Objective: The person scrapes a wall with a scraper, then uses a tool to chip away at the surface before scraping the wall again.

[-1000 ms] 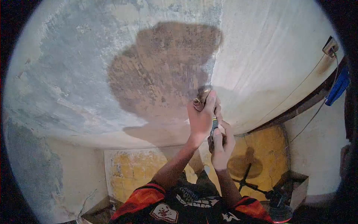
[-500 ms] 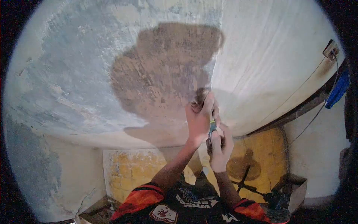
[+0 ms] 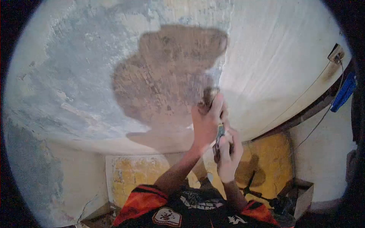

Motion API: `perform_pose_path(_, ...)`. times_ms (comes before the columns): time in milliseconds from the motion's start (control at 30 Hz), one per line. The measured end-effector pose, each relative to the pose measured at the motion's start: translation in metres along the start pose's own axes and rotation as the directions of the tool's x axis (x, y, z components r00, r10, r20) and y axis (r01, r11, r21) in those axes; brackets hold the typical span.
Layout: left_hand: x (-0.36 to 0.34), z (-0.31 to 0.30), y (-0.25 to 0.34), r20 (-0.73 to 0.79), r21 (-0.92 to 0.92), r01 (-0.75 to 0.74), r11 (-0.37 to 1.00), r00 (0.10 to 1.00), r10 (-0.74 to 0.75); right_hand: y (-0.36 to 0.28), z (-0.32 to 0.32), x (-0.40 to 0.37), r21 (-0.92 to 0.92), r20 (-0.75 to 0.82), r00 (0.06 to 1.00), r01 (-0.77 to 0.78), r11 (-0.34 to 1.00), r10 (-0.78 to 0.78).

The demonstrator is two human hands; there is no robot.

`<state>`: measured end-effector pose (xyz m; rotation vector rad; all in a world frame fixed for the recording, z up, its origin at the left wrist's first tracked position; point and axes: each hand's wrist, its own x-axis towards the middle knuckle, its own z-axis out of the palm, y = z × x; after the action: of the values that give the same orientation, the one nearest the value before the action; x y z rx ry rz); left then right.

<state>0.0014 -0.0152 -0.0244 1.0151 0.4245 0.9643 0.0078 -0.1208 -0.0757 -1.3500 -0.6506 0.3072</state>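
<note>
I look up at a ceiling with both arms raised. My left hand (image 3: 205,123) grips the upper end of a scraper (image 3: 219,133), its thumb lying up along the tool just behind the blade (image 3: 209,95). The blade presses on the ceiling at the lower right edge of a brown scraped patch (image 3: 167,72). My right hand (image 3: 228,157) is closed around the dark handle just below the left hand. Motion blur hides the blade's edge.
Pale paint (image 3: 281,57) covers the ceiling right of the patch, and mottled grey-blue plaster (image 3: 68,83) lies to its left. A small electrical box (image 3: 336,53) with a wire sits at the right edge, near a blue object (image 3: 344,93). Below are yellow walls (image 3: 144,171), a stand (image 3: 253,186) and a box (image 3: 300,193).
The scraper blade slid slightly left and down along the patch's edge, then back up to the right. Both hands followed, and the right hand ends a little lower and further right.
</note>
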Motion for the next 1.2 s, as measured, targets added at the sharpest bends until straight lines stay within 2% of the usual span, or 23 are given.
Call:
perform_pose_path(100, 0.006, 0.006, 0.005, 0.048, -0.053, -0.075, 0.996, 0.996, 0.078, -0.015, 0.002, 0.011, 0.104, 0.013, 0.998, -0.068, 0.992, 0.067)
perform_pose_path(133, 0.008, 0.011, 0.016, 0.031, -0.086, 0.022, 0.996, 0.999, -0.019, -0.031, 0.002, 0.009, 0.107, 0.040, 0.982, -0.189, 0.976, 0.186)
perform_pose_path(233, 0.001, -0.003, 0.004, 0.039, -0.046, 0.039, 0.998, 0.999, -0.037, -0.013, -0.003, 0.002, 0.002, 0.051, 0.989, -0.140, 0.990, 0.139)
perform_pose_path(333, 0.000, -0.004, -0.007, -0.015, -0.150, 0.041, 0.988, 0.999, -0.044, -0.020, -0.004, -0.001, 0.018, 0.070, 0.951, -0.303, 0.953, 0.301)
perform_pose_path(400, 0.003, 0.003, -0.001, -0.016, -0.148, 0.023, 0.989, 1.000, -0.026, -0.001, -0.008, 0.009, -0.035, 0.045, 0.999, -0.025, 0.999, 0.027)
perform_pose_path(467, -0.008, -0.002, -0.008, -0.012, -0.109, 0.042, 0.993, 0.999, -0.044, 0.008, -0.011, -0.005, -0.048, 0.032, 0.999, -0.016, 0.999, 0.018)
perform_pose_path(567, 0.002, -0.008, -0.018, 0.023, -0.087, -0.040, 0.995, 0.999, 0.042, 0.007, -0.009, 0.001, 0.004, 0.058, 0.989, -0.138, 0.990, 0.137)
perform_pose_path(633, 0.002, -0.009, -0.018, 0.009, -0.099, -0.058, 0.993, 0.998, 0.059, 0.011, -0.004, 0.001, 0.030, 0.038, 0.991, -0.127, 0.991, 0.126)
perform_pose_path(733, 0.005, -0.016, -0.015, 0.052, -0.016, -0.074, 0.997, 0.996, 0.074, 0.003, 0.000, 0.000, 0.130, 0.081, 0.965, -0.257, 0.958, 0.248)
perform_pose_path(833, 0.004, -0.020, -0.020, 0.051, -0.003, -0.070, 0.998, 0.996, 0.070, 0.030, 0.008, -0.001, 0.110, 0.003, 0.992, -0.125, 0.986, 0.126)
perform_pose_path(933, 0.006, -0.008, -0.025, 0.055, 0.037, -0.175, 0.984, 0.983, 0.173, 0.013, -0.005, 0.005, 0.129, 0.034, 0.989, -0.147, 0.981, 0.143)
perform_pose_path(1033, 0.010, 0.013, 0.010, 0.014, -0.063, -0.101, 0.993, 0.995, 0.102, -0.022, -0.003, 0.015, 0.104, 0.064, 0.994, -0.097, 0.990, 0.090)
perform_pose_path(1133, -0.001, 0.007, -0.008, -0.031, -0.151, -0.040, 0.988, 0.999, 0.036, -0.002, -0.011, 0.002, 0.050, 0.079, 0.994, -0.078, 0.996, 0.074)
perform_pose_path(1200, 0.005, 0.010, -0.002, -0.030, -0.122, -0.064, 0.991, 0.998, 0.061, -0.005, -0.009, 0.009, 0.060, 0.080, 0.993, -0.092, 0.994, 0.088)
